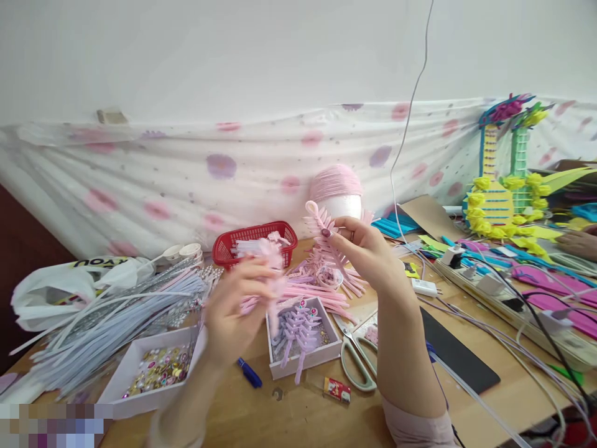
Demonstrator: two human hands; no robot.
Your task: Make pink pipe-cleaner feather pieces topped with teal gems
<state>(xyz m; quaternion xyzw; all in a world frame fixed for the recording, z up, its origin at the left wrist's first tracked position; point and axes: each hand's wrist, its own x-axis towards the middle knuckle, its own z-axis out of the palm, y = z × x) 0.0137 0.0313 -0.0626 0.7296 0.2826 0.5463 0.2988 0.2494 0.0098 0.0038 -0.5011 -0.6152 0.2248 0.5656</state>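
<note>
My right hand [366,252] pinches a pink pipe-cleaner branch [318,218], which has a loop at its top and short side sprigs. My left hand [240,305], smeared by motion, is raised with a fuzzy pink pipe-cleaner piece [273,264] at its fingers; its exact shape is blurred. Below and between the hands, lilac pipe-cleaner branches [298,333] with gems lie across a white box [305,367]. Behind them are loose pink pipe cleaners [321,297] and a red basket [219,252] holding pale pieces.
A white box of beads [158,370] and bundled pipe cleaners [135,317] lie left. Scissors [359,358], a blue marker [249,373] and a red-labelled lighter [336,390] are in front. Pink yarn [336,180] stands behind; power strips [508,305] and another person's hand [578,242] are right.
</note>
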